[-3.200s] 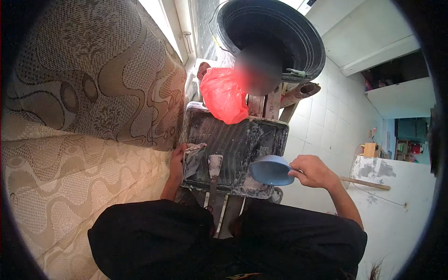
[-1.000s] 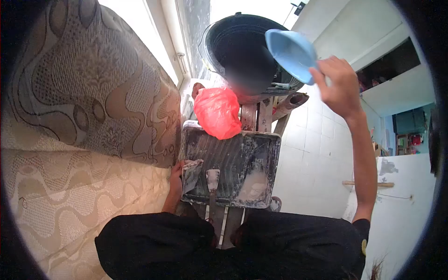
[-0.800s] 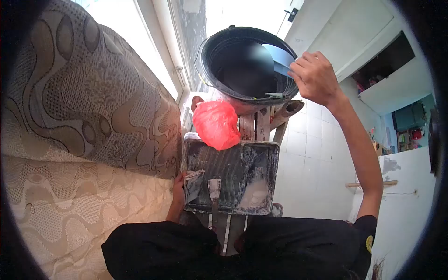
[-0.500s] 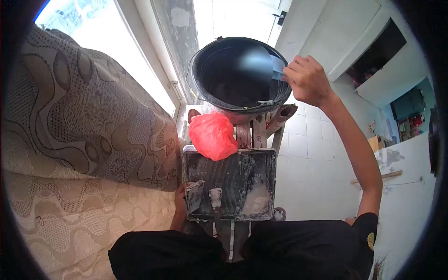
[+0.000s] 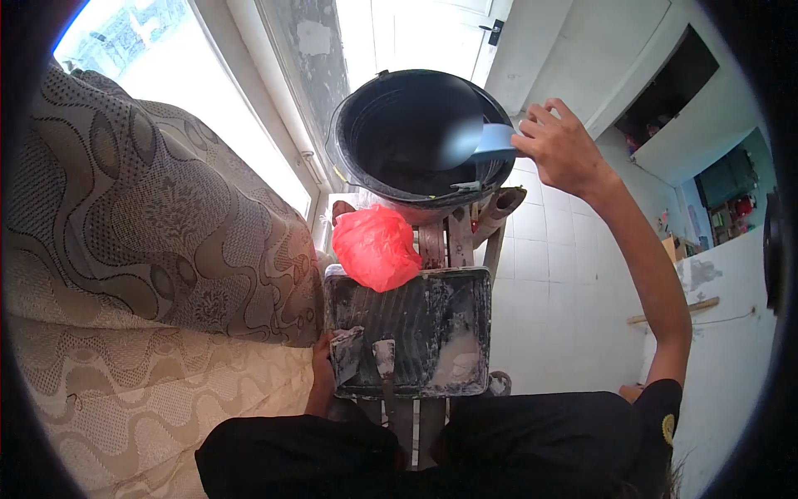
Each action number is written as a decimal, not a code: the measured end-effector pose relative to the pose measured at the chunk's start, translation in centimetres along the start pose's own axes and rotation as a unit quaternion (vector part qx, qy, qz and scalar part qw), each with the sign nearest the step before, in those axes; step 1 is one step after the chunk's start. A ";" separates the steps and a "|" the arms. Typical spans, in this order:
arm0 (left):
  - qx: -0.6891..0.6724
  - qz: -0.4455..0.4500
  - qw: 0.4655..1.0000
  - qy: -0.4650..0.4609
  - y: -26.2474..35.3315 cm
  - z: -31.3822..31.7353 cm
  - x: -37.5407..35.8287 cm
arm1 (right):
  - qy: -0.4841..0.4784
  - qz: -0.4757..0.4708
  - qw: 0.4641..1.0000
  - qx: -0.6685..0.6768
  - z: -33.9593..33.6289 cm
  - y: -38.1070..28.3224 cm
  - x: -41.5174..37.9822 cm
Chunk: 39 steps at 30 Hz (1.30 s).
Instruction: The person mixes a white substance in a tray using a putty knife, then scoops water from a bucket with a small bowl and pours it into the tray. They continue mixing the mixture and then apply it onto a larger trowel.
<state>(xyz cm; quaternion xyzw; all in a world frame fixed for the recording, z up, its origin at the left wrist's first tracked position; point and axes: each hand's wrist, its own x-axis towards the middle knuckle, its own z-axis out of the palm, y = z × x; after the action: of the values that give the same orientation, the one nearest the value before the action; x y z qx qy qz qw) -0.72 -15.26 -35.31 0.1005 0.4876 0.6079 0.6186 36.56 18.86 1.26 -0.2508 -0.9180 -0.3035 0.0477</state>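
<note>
My right hand [image 5: 564, 150] grips the handle of a light-blue dipper [image 5: 496, 140] at the right rim of a black bucket [image 5: 366, 179]. The dipper's far end is blurred inside the bucket. My left hand [image 5: 322, 370] is at the left edge of a black paint tray [image 5: 407, 312], closed on a flat, putty-smeared scraper [image 5: 347, 353]; its fingers are partly hidden. A putty knife [image 5: 384, 358] with a whitened blade lies in the tray, its handle over the near rim. Pale putty [image 5: 457, 362] coats the tray's right side.
A red plastic bag [image 5: 376, 249] rests at the tray's far edge, before the bucket. Both stand on a wooden slatted bench [image 5: 432, 245]. A patterned curtain [image 5: 166, 216] hangs close on the left. Tiled floor [image 5: 540, 258] lies to the right, a door [image 5: 416, 37] ahead.
My right hand has shifted slightly right and down, and the dipper's handle has turned and shows more over the bucket's rim. My left hand stays at the tray.
</note>
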 end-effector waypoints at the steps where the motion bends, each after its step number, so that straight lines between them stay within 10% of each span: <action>1: -0.011 0.007 1.000 -0.019 -0.2 -0.3 0.1 | -0.011 0.004 1.000 0.002 0.2 0.1 -0.4; 9: -0.019 -0.033 0.999 0.008 2.1 2.8 -1.3 | 0.039 0.180 0.971 0.154 0.1 -0.2 -5.6; 19: -0.055 -0.043 0.997 -0.024 0.4 0.0 -0.1 | 0.110 0.583 0.552 0.586 9.2 -16.5 -19.2; 24: 0.000 -0.047 0.999 0.024 1.3 1.4 -0.8 | 0.052 0.596 0.565 0.568 12.2 -20.1 -16.2; 30: 0.005 -0.008 1.000 -0.014 3.6 4.8 -2.2 | -0.069 0.539 0.756 0.365 14.8 -19.6 -10.1; 39: 0.023 -0.028 0.999 0.020 0.9 0.9 0.0 | -0.125 0.523 0.757 0.370 15.6 -20.4 -8.3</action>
<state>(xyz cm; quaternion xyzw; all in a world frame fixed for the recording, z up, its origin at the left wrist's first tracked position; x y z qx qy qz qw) -0.66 -14.67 -34.25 0.0887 0.5160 0.5807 0.6235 34.79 10.26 -24.24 -0.6906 -0.6822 0.1667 0.1729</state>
